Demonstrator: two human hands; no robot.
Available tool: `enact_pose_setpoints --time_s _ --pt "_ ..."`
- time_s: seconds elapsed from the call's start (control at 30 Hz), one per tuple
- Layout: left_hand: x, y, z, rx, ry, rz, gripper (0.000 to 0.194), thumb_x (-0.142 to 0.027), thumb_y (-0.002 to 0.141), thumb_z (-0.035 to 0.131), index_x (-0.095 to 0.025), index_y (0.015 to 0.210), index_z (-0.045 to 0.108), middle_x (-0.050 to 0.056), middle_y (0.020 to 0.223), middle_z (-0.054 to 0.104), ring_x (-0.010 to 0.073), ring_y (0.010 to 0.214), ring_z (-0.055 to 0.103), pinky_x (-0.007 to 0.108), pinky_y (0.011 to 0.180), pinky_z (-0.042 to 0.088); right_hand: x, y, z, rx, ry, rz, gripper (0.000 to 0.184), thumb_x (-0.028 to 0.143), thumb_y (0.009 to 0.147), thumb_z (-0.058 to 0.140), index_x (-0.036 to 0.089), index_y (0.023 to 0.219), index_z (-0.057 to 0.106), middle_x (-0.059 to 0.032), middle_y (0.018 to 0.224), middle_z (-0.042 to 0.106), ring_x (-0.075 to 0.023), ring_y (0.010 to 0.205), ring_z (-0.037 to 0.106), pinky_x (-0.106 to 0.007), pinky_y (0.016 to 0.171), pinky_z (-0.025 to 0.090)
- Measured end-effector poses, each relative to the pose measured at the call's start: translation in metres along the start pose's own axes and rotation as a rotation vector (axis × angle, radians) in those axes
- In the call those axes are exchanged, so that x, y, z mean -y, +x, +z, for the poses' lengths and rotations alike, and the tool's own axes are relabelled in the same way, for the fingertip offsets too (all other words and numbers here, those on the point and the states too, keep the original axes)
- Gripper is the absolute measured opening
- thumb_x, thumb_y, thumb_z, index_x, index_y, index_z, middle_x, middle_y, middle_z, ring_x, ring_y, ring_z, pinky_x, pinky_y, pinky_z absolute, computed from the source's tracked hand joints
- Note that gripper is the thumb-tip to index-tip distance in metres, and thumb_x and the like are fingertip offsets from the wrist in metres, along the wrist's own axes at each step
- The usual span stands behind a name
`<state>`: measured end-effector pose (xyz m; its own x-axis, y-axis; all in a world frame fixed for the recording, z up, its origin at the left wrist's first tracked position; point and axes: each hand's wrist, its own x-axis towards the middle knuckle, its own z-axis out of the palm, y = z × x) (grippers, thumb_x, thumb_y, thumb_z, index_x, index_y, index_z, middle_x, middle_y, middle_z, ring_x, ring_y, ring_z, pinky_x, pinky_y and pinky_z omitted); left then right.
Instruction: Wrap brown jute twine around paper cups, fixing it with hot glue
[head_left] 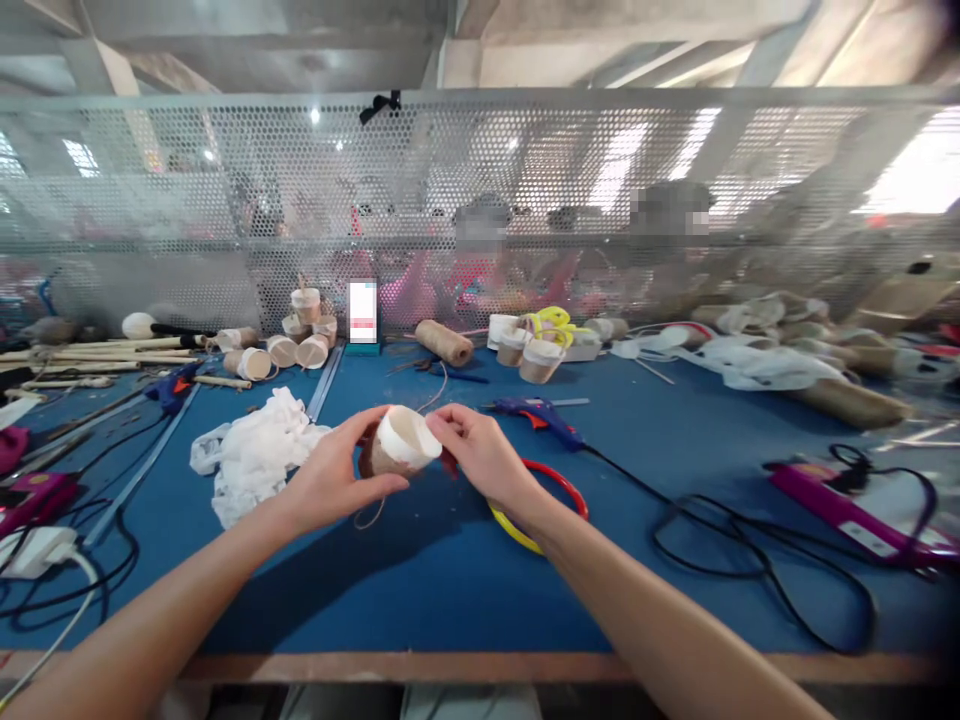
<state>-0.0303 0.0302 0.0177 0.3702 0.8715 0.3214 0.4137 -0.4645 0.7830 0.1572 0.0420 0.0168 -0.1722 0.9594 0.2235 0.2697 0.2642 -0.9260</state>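
Observation:
Above the blue table, a small brown cup with a white rim band (406, 441) is tilted with its mouth toward the right. My left hand (346, 470) wraps round its left side, thumb along the lower front. At the right edge of the rim, my right hand (474, 447) pinches the white band between thumb and fingers. A thin string hangs below the cup and another runs up behind it. Crumpled white cloth (262, 450) lies left of my left hand. Under my right forearm rests a red and yellow ring (559, 478).
A blue glue gun (541, 415) with a trailing black cord lies right of my hands. Behind stand a twine spool (444, 343), several similar cups (540, 358) and a phone (364, 312). Sticks (97, 353) lie far left; a purple power strip (847, 510) sits right.

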Motion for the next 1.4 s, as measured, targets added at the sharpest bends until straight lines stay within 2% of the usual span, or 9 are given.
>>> enact_pose_setpoints --time_s 0.1,0.27,0.47,0.57,0.8,0.97,1.07,1.23,1.4 --pt "-0.001 0.006 0.001 -0.157 -0.277 -0.139 0.053 -0.032 0.067 0.067 -0.015 0.113 0.047 0.012 0.111 0.059 0.0252 0.098 0.057 0.037 0.084 0.046 0.007 -0.001 0.001 0.017 0.01 -0.018 0.035 0.048 0.083 0.036 0.016 0.083 0.051 -0.0021 0.068 0.059 -0.0115 0.058 0.055 -0.026 0.055 0.046" --pt "0.003 0.009 0.009 -0.292 -0.677 -0.198 0.048 -0.032 0.067 0.068 -0.014 0.107 0.051 0.01 0.107 0.061 0.0211 0.094 0.059 0.032 0.08 0.047 0.008 -0.009 0.015 0.114 -0.069 -0.028 0.036 0.042 0.064 0.067 0.016 0.085 0.052 -0.0072 0.086 0.063 -0.0182 0.079 0.058 -0.035 0.076 0.045" --pt "0.004 -0.001 0.015 -0.299 -0.875 -0.259 0.036 -0.026 0.067 0.069 -0.014 0.099 0.058 0.006 0.094 0.065 0.0176 0.083 0.062 0.025 0.07 0.049 -0.007 -0.014 0.029 0.27 0.009 0.032 0.023 0.03 0.07 0.063 0.017 0.084 0.05 -0.0059 0.085 0.065 -0.0169 0.08 0.062 -0.033 0.075 0.047" --pt "0.006 -0.004 0.015 -0.263 -0.96 -0.279 0.029 -0.028 0.069 0.067 -0.015 0.095 0.06 0.005 0.091 0.067 0.0173 0.081 0.063 0.025 0.068 0.05 -0.01 -0.016 0.027 0.296 0.044 0.054 0.011 0.027 0.078 0.053 0.017 0.081 0.049 -0.0033 0.073 0.065 -0.0149 0.07 0.062 -0.031 0.068 0.047" --pt "0.008 -0.006 0.021 -0.243 -1.016 -0.328 0.023 -0.027 0.071 0.066 -0.016 0.091 0.063 0.003 0.084 0.069 0.0155 0.072 0.064 0.023 0.062 0.05 -0.008 -0.023 0.025 0.2 0.033 0.041 0.03 0.047 0.078 0.051 0.018 0.072 0.048 -0.0008 0.068 0.055 -0.0132 0.063 0.053 -0.028 0.059 0.041" --pt "0.006 -0.005 0.023 -0.265 -1.034 -0.297 0.027 -0.025 0.069 0.068 -0.013 0.092 0.062 0.006 0.087 0.069 0.019 0.08 0.064 0.027 0.068 0.05 -0.011 -0.019 0.026 0.128 0.413 0.217 0.029 0.048 0.08 0.049 0.019 0.08 0.046 -0.0007 0.072 0.059 -0.0137 0.068 0.059 -0.033 0.073 0.046" --pt "0.005 -0.005 0.025 -0.272 -1.057 -0.307 0.029 -0.026 0.068 0.069 -0.013 0.093 0.062 0.007 0.088 0.069 0.0203 0.084 0.064 0.029 0.073 0.05 -0.01 -0.018 0.025 0.057 0.528 0.224 0.031 0.05 0.079 0.049 0.02 0.083 0.046 -0.0019 0.077 0.06 -0.0144 0.07 0.061 -0.034 0.073 0.048" --pt "0.006 -0.005 0.027 -0.226 -1.053 -0.362 0.033 -0.029 0.068 0.069 -0.012 0.095 0.061 0.007 0.089 0.069 0.0205 0.088 0.063 0.029 0.079 0.048 -0.01 -0.022 0.026 0.191 0.369 0.165 0.051 0.048 0.067 0.065 0.018 0.102 0.046 -0.0068 0.097 0.056 -0.016 0.073 0.061 -0.034 0.069 0.049" --pt "0.009 -0.006 0.03 -0.201 -1.055 -0.334 0.033 -0.03 0.067 0.07 -0.013 0.094 0.062 0.007 0.095 0.068 0.0199 0.09 0.062 0.03 0.084 0.046 -0.013 -0.02 0.027 0.231 0.312 0.18 0.041 0.038 0.069 0.066 0.017 0.1 0.048 -0.0041 0.087 0.059 -0.013 0.065 0.059 -0.031 0.064 0.049"
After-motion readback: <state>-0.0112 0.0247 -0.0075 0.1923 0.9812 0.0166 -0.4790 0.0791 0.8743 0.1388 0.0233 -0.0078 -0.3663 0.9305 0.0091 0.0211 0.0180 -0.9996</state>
